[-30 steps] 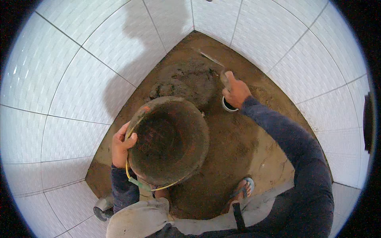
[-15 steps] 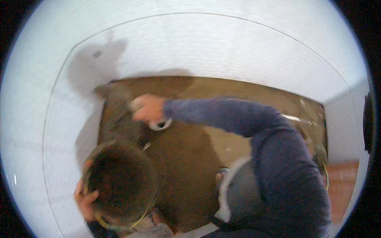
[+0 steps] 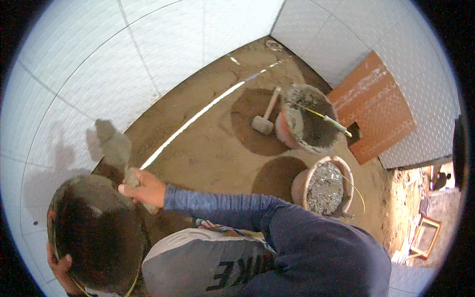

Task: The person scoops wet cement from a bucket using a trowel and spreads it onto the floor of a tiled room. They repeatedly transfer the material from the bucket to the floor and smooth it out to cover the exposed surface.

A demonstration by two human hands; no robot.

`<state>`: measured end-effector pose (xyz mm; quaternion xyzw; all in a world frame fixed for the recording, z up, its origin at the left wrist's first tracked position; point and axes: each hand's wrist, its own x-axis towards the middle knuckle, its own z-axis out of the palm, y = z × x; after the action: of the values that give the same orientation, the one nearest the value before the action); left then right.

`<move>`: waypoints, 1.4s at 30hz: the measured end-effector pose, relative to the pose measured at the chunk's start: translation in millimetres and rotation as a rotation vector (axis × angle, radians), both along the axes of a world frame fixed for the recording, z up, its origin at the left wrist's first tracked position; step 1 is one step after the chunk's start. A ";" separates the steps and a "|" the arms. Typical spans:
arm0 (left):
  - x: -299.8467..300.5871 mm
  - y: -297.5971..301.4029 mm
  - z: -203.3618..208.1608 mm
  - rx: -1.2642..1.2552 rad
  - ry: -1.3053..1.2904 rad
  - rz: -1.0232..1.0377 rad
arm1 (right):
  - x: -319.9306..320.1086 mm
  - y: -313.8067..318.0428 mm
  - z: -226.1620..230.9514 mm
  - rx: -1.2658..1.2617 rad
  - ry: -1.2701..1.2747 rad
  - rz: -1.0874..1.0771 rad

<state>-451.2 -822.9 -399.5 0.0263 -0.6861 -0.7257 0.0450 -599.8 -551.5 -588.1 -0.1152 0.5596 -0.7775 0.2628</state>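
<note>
A mortar trowel (image 3: pixel 113 143) with a grey, caked blade is in my right hand (image 3: pixel 148 188), whose fingers wrap around its handle. The blade points away from me toward the white tiled wall, above the far rim of a round bucket (image 3: pixel 96 222). My left hand (image 3: pixel 58 267) grips that bucket's left side, with fingers and thumb bent around it. The bucket's inside is dark, so its contents cannot be made out. A thin yellow handle hangs at its near side.
A rubber mallet (image 3: pixel 263 124) lies beside a mortar-smeared bucket (image 3: pixel 291 131). Nearer stands another bucket (image 3: pixel 298 190) of wet grey mortar. A brown board (image 3: pixel 378 109) leans on the right wall. A white line (image 3: pixel 198 116) crosses the sandy floor; a wooden frame (image 3: pixel 425 237) lies far right.
My view has swung right, bringing the two standing buckets, mallet and board into sight. The bucket under my left hand appears farther left, and my right hand with the trowel appears lower and left.
</note>
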 end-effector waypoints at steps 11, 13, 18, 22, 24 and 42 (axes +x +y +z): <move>-155.2 166.6 -97.7 0.424 -0.180 -0.177 | -11.9 181.9 12.1 0.758 0.335 -0.673; -166.2 195.5 -120.9 0.420 -0.182 -0.118 | -4.5 216.1 8.1 0.483 0.262 -0.658; -175.4 229.8 -193.0 0.445 -0.099 -0.141 | -4.5 258.1 12.1 0.751 0.199 -0.774; -159.8 196.6 -236.0 -0.104 -0.203 -0.413 | -5.3 251.1 -1.0 1.365 0.062 -0.829; -169.3 171.4 -259.5 -0.492 0.085 -0.279 | 13.2 264.9 14.2 1.544 0.619 -0.711; 242.6 -248.0 28.2 -1.461 -0.100 0.910 | 178.0 -268.7 -9.1 0.814 1.542 1.229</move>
<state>-208.6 -1071.0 -371.3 0.2949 -0.9048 -0.0115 0.3070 -421.8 -820.2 -597.2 -0.7421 0.6385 0.0168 0.2035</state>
